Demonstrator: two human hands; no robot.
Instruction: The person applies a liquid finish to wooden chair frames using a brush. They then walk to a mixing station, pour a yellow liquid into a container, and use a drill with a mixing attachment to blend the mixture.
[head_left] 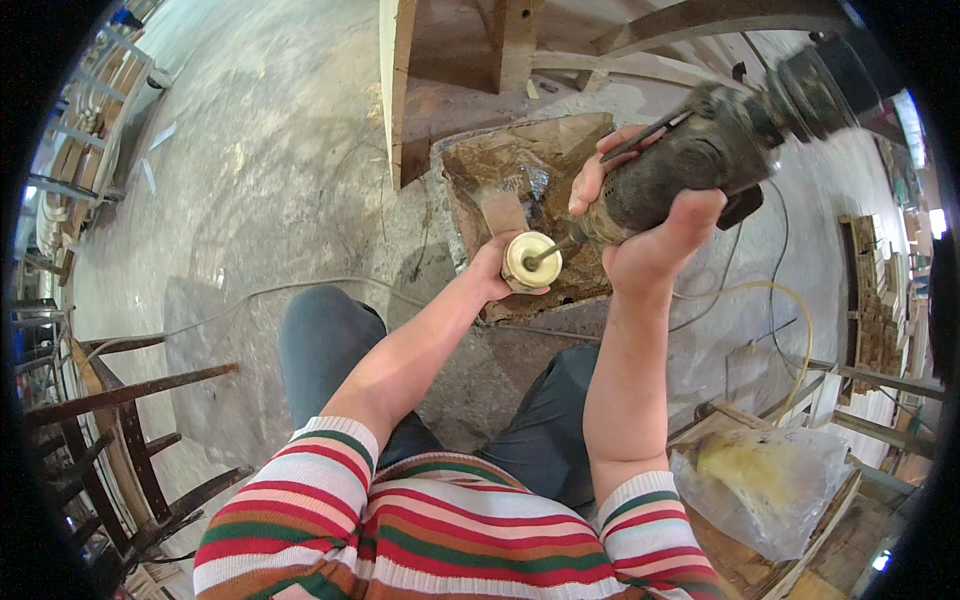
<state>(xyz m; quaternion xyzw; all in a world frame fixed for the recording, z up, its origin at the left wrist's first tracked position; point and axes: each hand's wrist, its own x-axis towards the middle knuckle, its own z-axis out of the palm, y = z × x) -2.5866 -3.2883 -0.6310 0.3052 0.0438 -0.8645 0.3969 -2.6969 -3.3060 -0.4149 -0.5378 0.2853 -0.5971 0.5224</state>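
My left hand (488, 268) is closed around a small round cream-coloured container (516, 262) with a pale yellow inside. A thin metal rod (551, 250) runs into its middle. This rod appears to come from the front of a dark, grimy hand tool (665, 175), whose exact kind I cannot make out. My right hand (645, 240) grips the tool's body, thumb on the near side and fingers on the far side. At its far right the tool ends in a thick black cylinder (825, 85). Below both hands lies a stained brown sheet (575, 140) on the floor.
Wooden frames (515, 50) stand ahead. A cable (270, 288) crosses the concrete floor (260, 190), and a yellowish hose (800, 310) curves at right. Dark wooden legs (150, 390) jut out at left. A clear plastic bag (765, 485) with yellow contents sits at lower right.
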